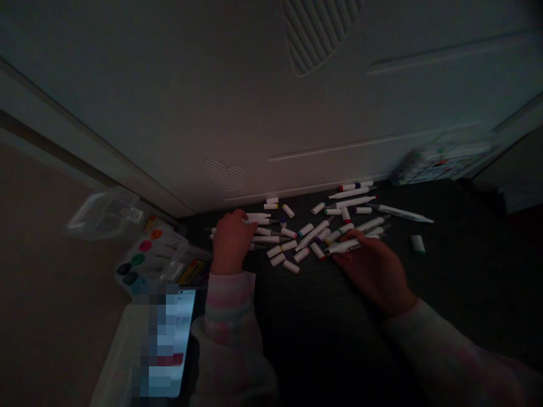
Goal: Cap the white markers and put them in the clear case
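In the dim head view, my right hand [375, 274] is closed around an uncapped white marker [344, 246], its thumb lying along the barrel. My left hand [231, 242] reaches down among several white markers [267, 239] at the left of the pile, its fingers curled and mostly hidden, so what they grip does not show. Between the hands lie loose marker caps [282, 249] with coloured ends, mixed with more uncapped markers [314, 234]. One cap with a green end [418, 245] sits apart, to the right of my right hand.
At the left stands a clear plastic case [173, 249] with its lid open and round coloured dots on it. A lit phone [180, 339] lies in front of it. A clear package [443, 161] leans at the back right. A white panel [297, 124] rises behind the dark surface.
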Action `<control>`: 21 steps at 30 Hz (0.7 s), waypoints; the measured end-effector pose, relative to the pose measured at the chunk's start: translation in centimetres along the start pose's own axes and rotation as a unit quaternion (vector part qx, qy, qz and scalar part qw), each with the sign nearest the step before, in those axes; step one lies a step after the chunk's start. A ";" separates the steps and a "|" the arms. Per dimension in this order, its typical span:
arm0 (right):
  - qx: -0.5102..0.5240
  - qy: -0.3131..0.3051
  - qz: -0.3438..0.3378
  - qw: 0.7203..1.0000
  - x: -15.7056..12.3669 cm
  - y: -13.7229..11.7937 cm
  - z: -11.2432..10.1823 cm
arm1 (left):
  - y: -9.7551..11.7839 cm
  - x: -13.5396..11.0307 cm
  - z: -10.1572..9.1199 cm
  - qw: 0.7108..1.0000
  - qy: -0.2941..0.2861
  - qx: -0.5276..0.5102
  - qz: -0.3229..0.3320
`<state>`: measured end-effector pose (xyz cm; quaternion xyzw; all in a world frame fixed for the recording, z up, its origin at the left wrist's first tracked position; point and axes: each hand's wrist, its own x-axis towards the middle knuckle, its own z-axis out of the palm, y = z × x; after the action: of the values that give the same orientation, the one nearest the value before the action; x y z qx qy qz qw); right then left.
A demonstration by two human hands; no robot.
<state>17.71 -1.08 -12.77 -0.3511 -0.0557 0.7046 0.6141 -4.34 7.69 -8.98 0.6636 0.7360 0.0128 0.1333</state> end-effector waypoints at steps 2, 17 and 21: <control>-0.001 0.002 0.000 1.000 0.0 0.0 0.0 | 0.3 -0.4 -0.1 0.997 -0.056 0.020 0.054; 0.021 0.034 -0.005 0.999 0.0 0.0 0.2 | 2.6 -1.9 0.0 0.968 -0.184 0.100 0.142; 0.019 0.027 -0.009 0.999 0.0 0.0 0.4 | 2.6 -1.9 0.2 0.968 -0.183 0.102 0.139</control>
<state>17.48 -0.98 -12.50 -0.3576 -0.0289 0.6901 0.6285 -1.58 6.06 -8.35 0.7603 0.5975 -0.1651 0.1944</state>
